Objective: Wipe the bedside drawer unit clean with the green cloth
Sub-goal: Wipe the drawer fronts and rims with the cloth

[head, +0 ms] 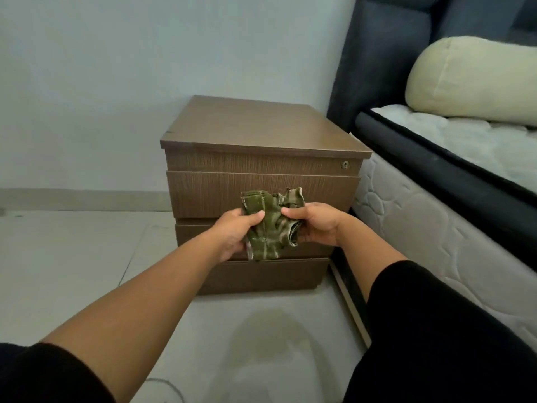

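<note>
The brown wooden bedside drawer unit (255, 129) stands on the floor against the wall, beside the bed. Its top is bare and a small keyhole sits at the upper right of its front. I hold the crumpled green cloth (271, 225) in the air in front of the drawer fronts. My left hand (235, 234) grips the cloth's left side. My right hand (316, 225) pinches its right side. The cloth hides part of the middle drawers; whether it touches them I cannot tell.
A bed with a dark headboard (386, 53), white mattress (430, 228) and cream bolster pillow (470, 80) fills the right side, close to the unit. Pale tiled floor (72, 257) lies to the left and in front. A light wall (145, 68) stands behind.
</note>
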